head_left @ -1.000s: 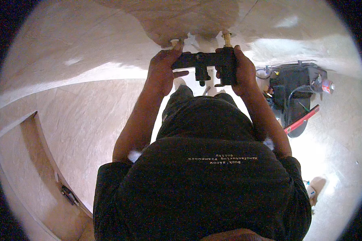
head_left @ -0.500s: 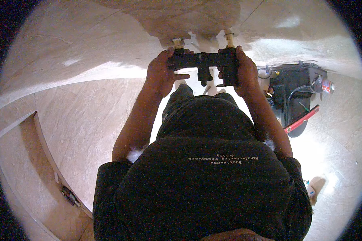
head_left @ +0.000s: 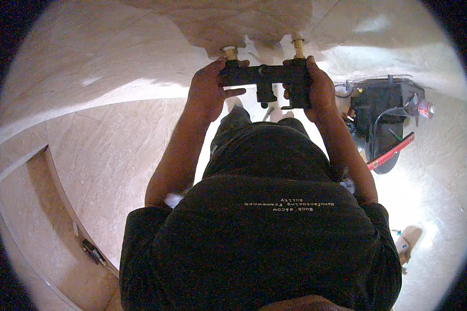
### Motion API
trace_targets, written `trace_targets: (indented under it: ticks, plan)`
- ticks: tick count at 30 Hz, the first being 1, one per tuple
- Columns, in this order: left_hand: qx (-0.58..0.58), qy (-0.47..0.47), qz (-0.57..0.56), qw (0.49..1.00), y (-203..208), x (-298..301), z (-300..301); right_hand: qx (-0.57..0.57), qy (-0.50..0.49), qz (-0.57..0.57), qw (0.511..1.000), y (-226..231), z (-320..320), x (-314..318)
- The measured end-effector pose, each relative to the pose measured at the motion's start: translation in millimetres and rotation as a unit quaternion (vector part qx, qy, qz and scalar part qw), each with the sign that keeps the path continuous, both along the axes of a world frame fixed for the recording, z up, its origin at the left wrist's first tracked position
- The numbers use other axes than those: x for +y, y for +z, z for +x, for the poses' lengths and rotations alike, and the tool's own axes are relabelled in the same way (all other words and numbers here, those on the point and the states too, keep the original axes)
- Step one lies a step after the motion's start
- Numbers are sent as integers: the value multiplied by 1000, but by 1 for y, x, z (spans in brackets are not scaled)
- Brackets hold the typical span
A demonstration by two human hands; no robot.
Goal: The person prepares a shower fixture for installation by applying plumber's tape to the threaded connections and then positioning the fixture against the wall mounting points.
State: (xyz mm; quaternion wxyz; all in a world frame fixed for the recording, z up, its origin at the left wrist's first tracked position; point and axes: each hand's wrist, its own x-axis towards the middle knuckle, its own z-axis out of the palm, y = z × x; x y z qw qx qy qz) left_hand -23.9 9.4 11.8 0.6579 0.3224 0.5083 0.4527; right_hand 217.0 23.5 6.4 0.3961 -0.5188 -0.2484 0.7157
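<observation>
Partly hidden behind it, the left hand's and right hand's fingers wrap the black fixture; its joins with the brass pipes look unclear.

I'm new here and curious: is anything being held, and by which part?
A black mixer tap, by its ends: left hand on the left end, right hand on the right.

One left hand and one right hand, two in all; two bare forearms; two brass pipe fittings; one black tap body; one black box; one red bar; one red can; one dark shirt. Smaller pieces beside the box: too blurred to count.
</observation>
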Motion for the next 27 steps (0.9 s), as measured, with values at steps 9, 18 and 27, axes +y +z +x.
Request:
trace_targets:
  ticks: [9,18,27]
  plan:
    - [-1,-17,34,999,-8,2,-9,-14,-4,18,1000,-5,0,1]
    - [38,-19,-74,996,10,6,-5,-31,4,7,999,-1,1,-1]
    - [117,-65,57,989,12,6,-7,-43,8,-4,999,10,-2,-2]
